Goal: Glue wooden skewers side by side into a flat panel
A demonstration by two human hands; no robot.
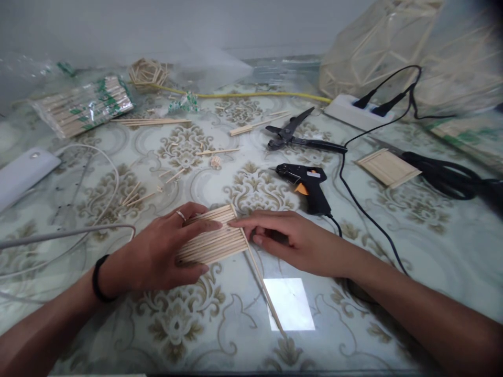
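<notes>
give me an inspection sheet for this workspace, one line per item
Surface: patterned tabletop, glossy, with a bright reflection
Job's things: stick panel; long stick along its right edge; glue gun beyond
Clutter: loose sticks, cutters, scissors, bagged sticks, second panel
Grips: left grip holds the stick panel; right grip has a fingertip at its edge
Cables: black cable, yellow cord, white cable; power strip holds two plugs
Surroundings: pale wall, plastic-wrapped stick frame

Grey wall in bkgd; glossy tbl w/ floral patt.; bright reflection nr front edge.
</notes>
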